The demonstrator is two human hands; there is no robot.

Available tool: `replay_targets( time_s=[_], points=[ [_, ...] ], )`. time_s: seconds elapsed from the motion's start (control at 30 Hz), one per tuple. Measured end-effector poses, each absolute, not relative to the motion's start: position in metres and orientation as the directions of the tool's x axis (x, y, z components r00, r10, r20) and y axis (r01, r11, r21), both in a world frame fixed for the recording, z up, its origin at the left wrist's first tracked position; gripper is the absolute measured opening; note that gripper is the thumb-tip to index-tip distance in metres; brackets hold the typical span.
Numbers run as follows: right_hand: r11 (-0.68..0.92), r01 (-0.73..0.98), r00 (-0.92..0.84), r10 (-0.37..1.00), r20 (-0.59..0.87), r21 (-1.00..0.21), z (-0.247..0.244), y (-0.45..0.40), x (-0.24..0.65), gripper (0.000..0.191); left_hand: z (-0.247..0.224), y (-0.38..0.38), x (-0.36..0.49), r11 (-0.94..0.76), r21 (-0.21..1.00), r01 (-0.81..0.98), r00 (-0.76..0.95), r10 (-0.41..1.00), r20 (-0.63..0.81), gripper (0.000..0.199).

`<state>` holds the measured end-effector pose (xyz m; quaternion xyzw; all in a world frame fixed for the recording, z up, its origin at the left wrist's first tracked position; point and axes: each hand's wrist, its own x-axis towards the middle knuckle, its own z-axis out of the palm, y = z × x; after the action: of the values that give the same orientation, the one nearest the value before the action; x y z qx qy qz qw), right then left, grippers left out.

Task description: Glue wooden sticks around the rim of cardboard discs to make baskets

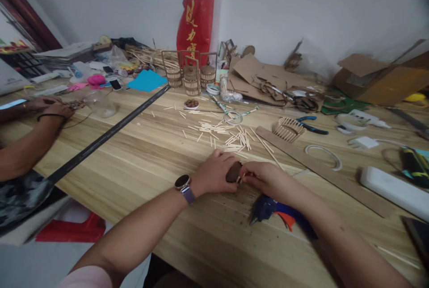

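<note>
My left hand [217,173], with a watch on its wrist, is wrapped round a small dark brown disc [233,172] above the wooden table. At the disc's right edge, the fingers of my right hand [260,175] pinch a small light wooden piece [240,179]. Below my right forearm lies a blue glue gun [264,209] with an orange trigger, its nozzle pointing left. Short pale sticks [239,139] are scattered beyond my hands. A curved row of sticks [288,129] stands to the right of them.
Small bamboo baskets [191,80] with handles stand near a red bag [196,24]. A long brown strip [321,169] and a white power strip [395,192] lie at right. Another person's hands [50,107] work at the left, beside a clear jar [100,104].
</note>
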<state>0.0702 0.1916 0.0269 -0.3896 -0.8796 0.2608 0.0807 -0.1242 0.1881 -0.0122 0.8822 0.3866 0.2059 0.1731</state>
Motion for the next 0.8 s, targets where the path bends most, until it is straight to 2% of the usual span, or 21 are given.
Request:
replay_targets(
  time_s=[0.47,0.8],
  points=[
    [0.575,0.669,-0.681,0.728,-0.078,-0.471,0.0232,0.1907,0.0682,0.019,-0.0149,0.1891,-0.1243,-0.654,0.449,0.608,0.617,0.746,0.251,0.057],
    [0.680,0.606,-0.741,0.671,0.018,-0.412,0.0188,0.1941,0.0700,0.019,-0.0152,0.1893,-0.1247,-0.662,0.441,0.607,0.621,0.741,0.257,0.059]
  ],
)
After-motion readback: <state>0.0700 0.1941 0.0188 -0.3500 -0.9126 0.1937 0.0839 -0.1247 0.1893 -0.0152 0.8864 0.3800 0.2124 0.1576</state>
